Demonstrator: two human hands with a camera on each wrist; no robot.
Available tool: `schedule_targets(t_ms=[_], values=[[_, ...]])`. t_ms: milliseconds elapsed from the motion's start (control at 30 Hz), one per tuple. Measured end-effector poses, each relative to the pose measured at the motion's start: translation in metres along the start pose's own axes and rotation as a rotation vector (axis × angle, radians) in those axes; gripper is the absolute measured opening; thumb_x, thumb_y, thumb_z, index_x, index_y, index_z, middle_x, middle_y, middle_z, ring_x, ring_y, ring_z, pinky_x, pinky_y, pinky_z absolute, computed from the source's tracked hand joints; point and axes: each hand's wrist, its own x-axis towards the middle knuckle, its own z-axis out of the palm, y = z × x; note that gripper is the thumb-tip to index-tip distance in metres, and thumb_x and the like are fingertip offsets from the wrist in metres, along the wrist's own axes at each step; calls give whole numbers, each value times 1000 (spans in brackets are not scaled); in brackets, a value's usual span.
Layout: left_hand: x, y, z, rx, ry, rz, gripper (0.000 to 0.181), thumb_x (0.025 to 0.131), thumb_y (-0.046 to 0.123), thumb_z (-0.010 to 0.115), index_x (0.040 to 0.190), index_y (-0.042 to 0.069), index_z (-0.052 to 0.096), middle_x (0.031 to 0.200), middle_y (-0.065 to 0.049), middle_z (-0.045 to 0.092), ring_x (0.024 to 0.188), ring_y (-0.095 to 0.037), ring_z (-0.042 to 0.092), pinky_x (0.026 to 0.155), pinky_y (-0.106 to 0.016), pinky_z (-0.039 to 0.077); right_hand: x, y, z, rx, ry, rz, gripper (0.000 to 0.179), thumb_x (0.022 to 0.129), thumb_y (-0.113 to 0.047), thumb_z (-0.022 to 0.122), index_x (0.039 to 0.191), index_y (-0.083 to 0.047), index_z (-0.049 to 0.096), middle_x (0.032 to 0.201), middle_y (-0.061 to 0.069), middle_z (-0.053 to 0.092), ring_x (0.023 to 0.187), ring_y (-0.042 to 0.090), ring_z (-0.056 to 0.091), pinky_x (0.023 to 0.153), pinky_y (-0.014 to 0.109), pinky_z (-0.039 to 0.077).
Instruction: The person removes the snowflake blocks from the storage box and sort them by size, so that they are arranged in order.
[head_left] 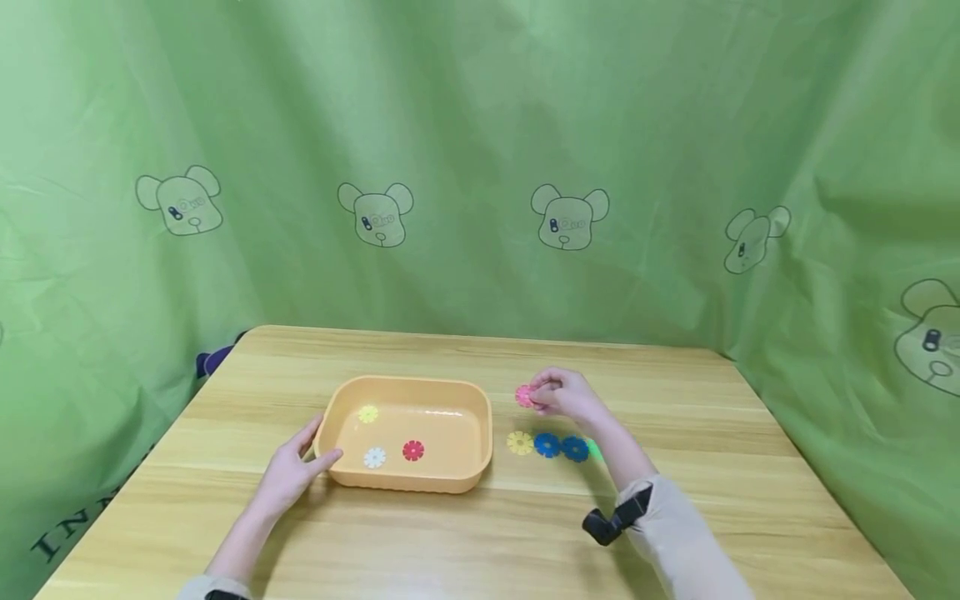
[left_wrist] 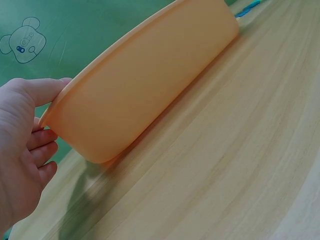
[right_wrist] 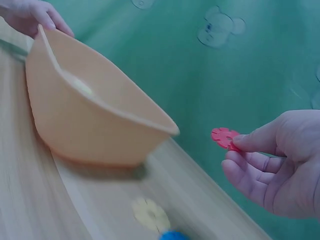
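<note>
An orange plastic basin sits on the table, left of centre. My left hand grips its left end, thumb over the rim, fingers outside, as the left wrist view also shows. Inside the basin lie yellow, white and red snowflake discs. Right of the basin and above the table, my right hand pinches a pink snowflake disc between thumb and fingers. Nearer me is a row of discs: yellow, two blue ones, and a green one partly hidden by my right arm.
The wooden table has rounded far corners. A green curtain printed with bear heads hangs behind and along both sides. Something purple shows past the table's far left edge. A black strap hangs from my right wrist.
</note>
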Motion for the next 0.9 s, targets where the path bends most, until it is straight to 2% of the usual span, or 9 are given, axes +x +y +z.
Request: schedule_targets(t_ms=[100,367,600,733,900], values=[[0,0,0,4,-4,-4,77,87,25,66,146,-1,22,149,-22,20,134,-44,19,109,-52,17,-8,9,-18,19,20,1,24,84,5,59,106,13,51,83,9,62,75,20,63,69,29,56],[0,-1,0,19,-13,-11,78,87,25,66,146,-1,21,149,-23,19,133,-44,19,108,-53,18,-32,37,-61,67,87,61,32,85,2,61,111,14,47,83,6,60,72,17,62,68,27,56],[1,0,0,5,-6,2,77,87,24,65,145,-2,22,148,-23,21,134,-43,19,109,-52,18,-49,62,-96,87,96,51,22,84,-3,63,101,7,54,79,4,61,70,13,62,66,25,56],[0,0,0,2,-6,-3,77,88,24,65,146,-1,22,149,-22,21,134,-43,19,109,-51,18,-54,73,-110,52,138,89,23,85,-6,62,103,6,54,78,1,63,71,10,62,66,25,56],[-1,1,0,4,-5,-13,77,87,24,65,146,-1,22,149,-22,20,134,-42,19,109,-51,18,-61,82,-121,-28,199,135,31,86,-7,63,108,13,53,77,0,64,71,11,62,63,25,55]])
